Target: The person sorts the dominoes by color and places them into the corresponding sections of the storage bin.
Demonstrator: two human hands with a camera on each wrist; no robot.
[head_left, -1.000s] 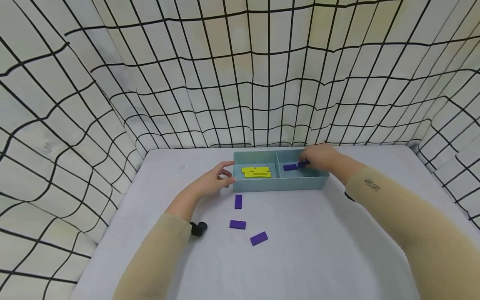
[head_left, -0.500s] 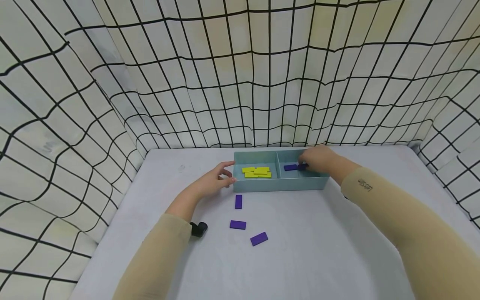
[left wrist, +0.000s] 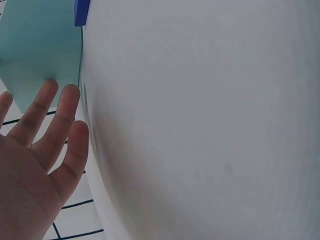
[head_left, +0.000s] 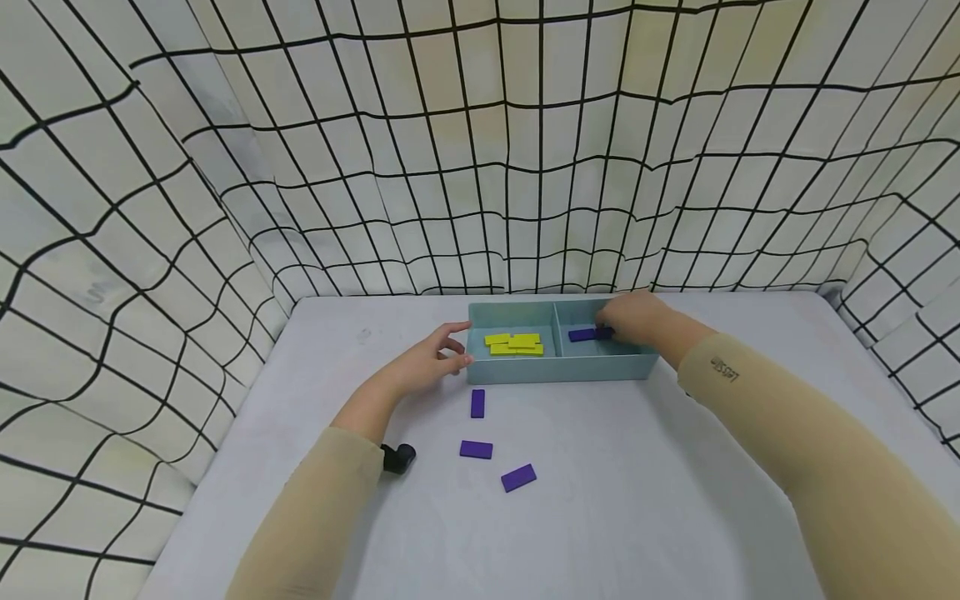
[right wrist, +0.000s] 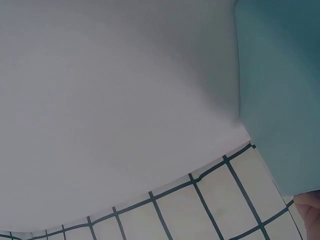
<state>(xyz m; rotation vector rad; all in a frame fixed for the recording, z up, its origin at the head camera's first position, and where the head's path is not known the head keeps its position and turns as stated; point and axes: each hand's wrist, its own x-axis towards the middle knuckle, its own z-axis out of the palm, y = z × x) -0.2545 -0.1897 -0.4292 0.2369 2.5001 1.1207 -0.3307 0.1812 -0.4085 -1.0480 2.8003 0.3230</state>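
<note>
A light blue two-compartment box [head_left: 562,369] stands near the table's back edge. My right hand [head_left: 636,317] reaches into its right compartment and pinches a flat purple block [head_left: 603,333], partly hidden by the fingers, end to end with another purple block [head_left: 581,336]. In the right wrist view only a bit of that hand [right wrist: 309,212] shows past the box wall [right wrist: 280,100]. My left hand [head_left: 426,360] rests its fingertips at the box's left end; the left wrist view shows its fingers [left wrist: 67,107] spread and loosely straight against the wall. Several yellow blocks [head_left: 523,341] lie in the left compartment.
Three purple blocks lie on the white table before the box: an upright-lying one [head_left: 477,403], a sideways one [head_left: 476,450] and a slanted one [head_left: 518,477]. A black grid net [head_left: 525,175] over pale walls encloses the table's back and sides.
The right hand has shifted slightly left and toward me, bringing its purple block in line against the one in the compartment. The left hand has held its place at the box.
</note>
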